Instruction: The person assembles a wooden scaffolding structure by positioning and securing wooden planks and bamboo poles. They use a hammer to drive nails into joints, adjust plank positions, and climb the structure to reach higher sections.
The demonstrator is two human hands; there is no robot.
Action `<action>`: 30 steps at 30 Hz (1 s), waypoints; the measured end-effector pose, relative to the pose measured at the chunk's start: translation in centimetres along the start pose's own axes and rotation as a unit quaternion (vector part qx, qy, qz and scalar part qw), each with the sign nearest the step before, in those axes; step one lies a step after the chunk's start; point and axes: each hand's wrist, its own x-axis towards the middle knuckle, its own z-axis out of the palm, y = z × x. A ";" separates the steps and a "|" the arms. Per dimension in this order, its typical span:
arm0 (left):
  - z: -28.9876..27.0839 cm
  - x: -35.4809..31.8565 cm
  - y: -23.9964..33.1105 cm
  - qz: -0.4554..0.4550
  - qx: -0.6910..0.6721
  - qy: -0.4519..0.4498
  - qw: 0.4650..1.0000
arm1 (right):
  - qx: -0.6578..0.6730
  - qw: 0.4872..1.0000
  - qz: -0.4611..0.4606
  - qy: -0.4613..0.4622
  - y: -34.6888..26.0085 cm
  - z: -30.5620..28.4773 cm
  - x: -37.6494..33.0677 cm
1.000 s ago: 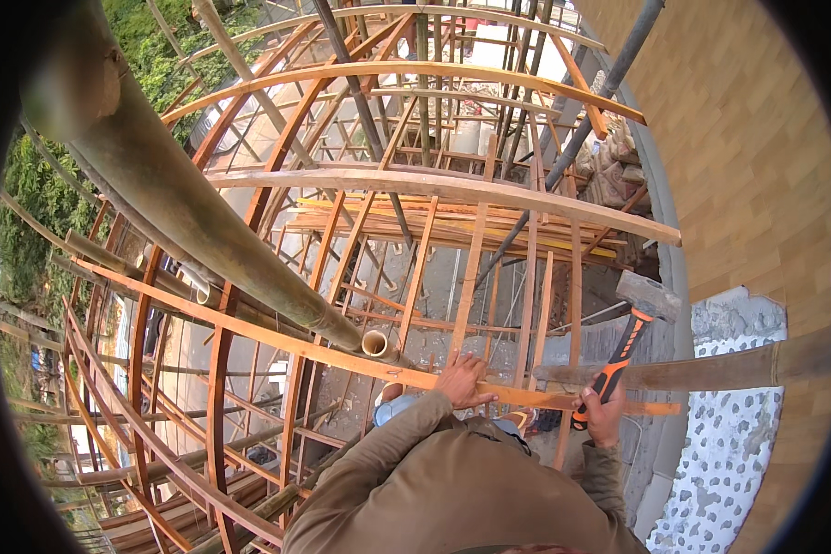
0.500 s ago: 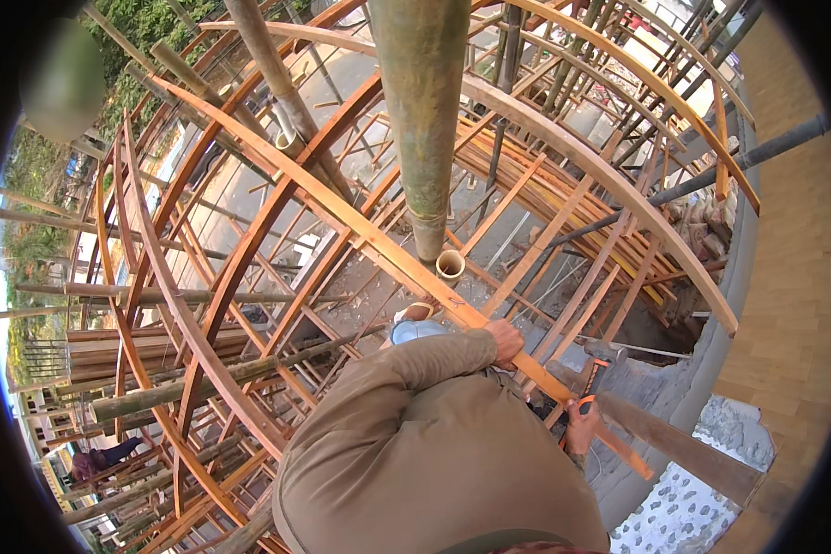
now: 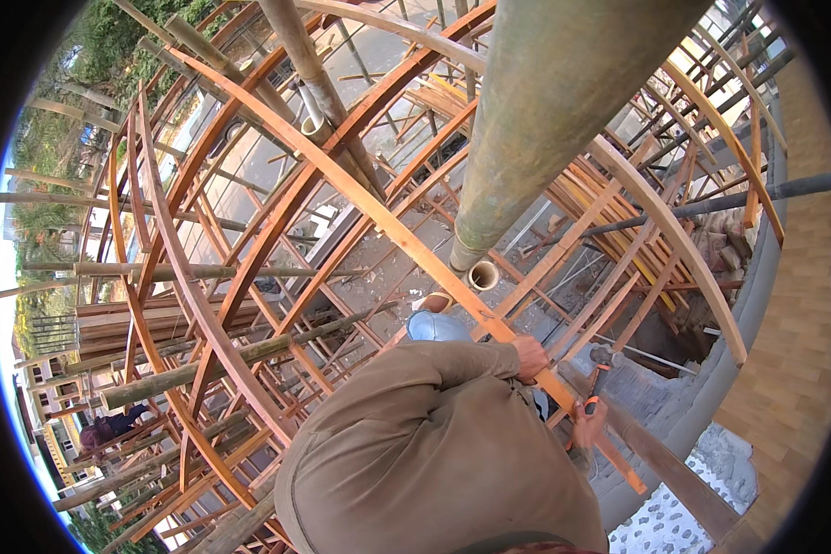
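Note:
A long, narrow wooden batten (image 3: 406, 242) slants across the middle of the view, from the upper left down to the right of my body. My left hand (image 3: 530, 358) is closed around it near its lower right end. Just below, my right hand (image 3: 588, 423) is wrapped round the orange-and-black handle of a hammer (image 3: 597, 379). The hammer's head points up and away, beside the batten. My right hand is right at the batten's edge; whether it also touches the wood I cannot tell.
A thick bamboo pole (image 3: 563, 111) rises close in front, next to an open-ended bamboo stub (image 3: 483, 275). Curved wooden ribs (image 3: 189, 277) spread on the left, and another rib (image 3: 683, 245) on the right. Stacked planks (image 3: 609, 222) lie below. A concrete edge (image 3: 743, 319) runs at the right.
The view has shifted, so the bamboo pole looks larger and farther right. Both hands appear slightly farther right, with their grips on batten and hammer unchanged.

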 end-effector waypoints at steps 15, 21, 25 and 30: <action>-2.1 -1.0 2.2 -0.088 0.095 -0.015 0.991 | 0.042 0.989 -0.047 -0.134 3.3 -1.6 1.0; -2.6 -1.2 2.8 -0.104 0.129 -0.013 0.986 | 0.109 0.981 -0.105 -0.124 5.2 -0.6 0.9; -3.2 -1.3 3.0 -0.101 0.134 -0.023 0.986 | 0.102 0.975 -0.161 -0.112 6.9 0.4 1.7; -2.9 -1.5 2.5 -0.096 0.134 -0.013 0.986 | 0.182 0.974 -0.046 -0.124 6.2 0.6 1.6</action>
